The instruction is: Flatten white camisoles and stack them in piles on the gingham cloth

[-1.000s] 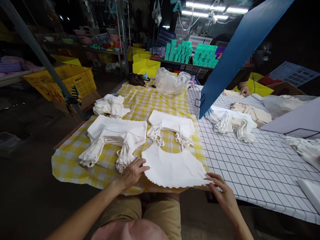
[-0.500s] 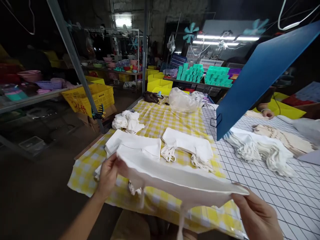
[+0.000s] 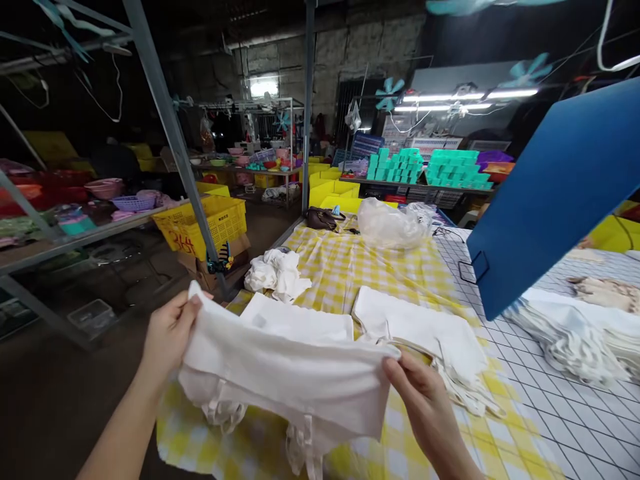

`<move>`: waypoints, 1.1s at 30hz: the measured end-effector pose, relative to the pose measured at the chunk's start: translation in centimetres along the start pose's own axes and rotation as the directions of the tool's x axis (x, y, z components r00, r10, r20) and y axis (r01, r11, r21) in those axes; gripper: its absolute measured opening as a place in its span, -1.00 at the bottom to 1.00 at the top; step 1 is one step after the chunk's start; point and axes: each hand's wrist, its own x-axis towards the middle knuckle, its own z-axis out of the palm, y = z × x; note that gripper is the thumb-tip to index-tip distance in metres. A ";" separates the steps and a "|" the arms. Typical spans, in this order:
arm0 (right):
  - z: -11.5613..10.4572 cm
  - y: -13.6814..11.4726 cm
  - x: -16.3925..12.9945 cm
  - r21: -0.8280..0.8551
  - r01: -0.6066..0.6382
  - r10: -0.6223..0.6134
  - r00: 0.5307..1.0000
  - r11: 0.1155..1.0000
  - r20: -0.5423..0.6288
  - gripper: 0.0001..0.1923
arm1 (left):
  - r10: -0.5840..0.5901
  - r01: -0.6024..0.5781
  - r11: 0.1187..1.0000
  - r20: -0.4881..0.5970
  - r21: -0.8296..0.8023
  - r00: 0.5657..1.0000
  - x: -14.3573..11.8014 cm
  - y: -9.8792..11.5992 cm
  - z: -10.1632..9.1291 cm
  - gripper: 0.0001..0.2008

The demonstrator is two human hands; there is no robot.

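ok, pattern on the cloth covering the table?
Yellow-and-white check on the tablecloth, head view.

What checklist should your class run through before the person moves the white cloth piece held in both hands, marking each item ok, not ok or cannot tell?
1. Left hand grips the white cloth piece at its upper left corner: ok.
2. Right hand pinches its right edge: ok.
3. Cloth lifted off the yellow checked tablecloth: ok.
4. Dangling white straps free of tangles: cannot tell.
5. Flat stack of white cloth pieces behind lies neat: ok.
6. Tilted blue board stays apart from the hands: ok.
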 end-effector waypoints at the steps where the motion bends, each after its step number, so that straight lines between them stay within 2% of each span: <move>1: 0.7 0.9 1.4 0.021 -0.045 0.045 0.999 0.999 -0.016 -0.65 | -0.019 0.016 0.999 0.067 0.047 0.998 1.3 -0.1 1.2 -0.57; 3: 2.1 3.5 4.4 0.036 -0.136 0.138 0.989 0.990 -0.057 -0.61 | -0.056 0.011 0.976 0.202 0.218 0.978 3.4 -0.9 4.3 -0.61; 5: 3.4 6.9 7.0 -0.032 -0.206 0.201 0.972 0.978 -0.121 -0.56 | -0.122 -0.026 0.905 0.318 0.425 0.940 4.7 -2.1 7.7 -0.69; 8: 4.7 11.2 9.5 -0.264 -0.287 0.239 0.951 0.921 -0.198 -0.59 | -0.207 -0.039 0.822 0.362 0.568 0.909 5.1 -3.9 11.7 -0.77; 10: 4.9 12.7 10.0 -0.379 -0.294 0.227 0.951 0.877 -0.211 -0.64 | -0.219 -0.086 0.752 0.370 0.654 0.903 4.7 -4.4 12.9 -0.76; 13: 5.0 12.9 10.1 -0.505 -0.309 0.227 0.949 0.806 -0.218 -0.71 | -0.212 -0.160 0.634 0.368 0.757 0.905 4.2 -4.5 13.3 -0.67; 16: 5.0 12.3 10.3 -0.613 -0.364 0.286 0.931 0.702 -0.225 -0.74 | -0.219 -0.180 0.558 0.353 0.810 0.909 4.0 -4.4 13.4 -0.67; 20: 5.4 12.2 10.6 -0.685 -0.412 0.346 0.907 0.601 -0.241 -0.75 | -0.218 -0.202 0.518 0.357 0.831 0.908 3.8 -4.8 13.8 -0.66; 24: 5.6 12.5 10.2 -0.743 -0.387 0.324 0.916 0.547 -0.238 -0.72 | -0.152 -0.266 0.475 0.376 0.839 0.914 3.3 -4.9 13.8 -0.61; 26: 5.4 12.8 9.5 -0.745 -0.352 0.273 0.933 0.567 -0.233 -0.69 | -0.096 -0.288 0.433 0.362 0.854 0.927 3.1 -4.5 13.6 -0.62; 29: 4.3 13.4 8.1 -0.680 -0.236 0.134 0.971 0.694 -0.200 -0.66 | 0.031 -0.333 0.385 0.349 0.861 0.937 2.7 -3.3 13.4 -0.66; 31: 2.6 14.0 7.1 -0.611 -0.142 0.025 0.980 0.779 -0.195 -0.67 | 0.124 -0.384 0.391 0.365 0.837 0.923 2.6 -2.1 13.7 -0.64; 33: 0.0 14.8 6.3 -0.573 -0.106 -0.050 0.967 0.813 -0.250 -0.68 | 0.179 -0.431 0.445 0.394 0.785 0.901 2.6 -0.7 14.6 -0.62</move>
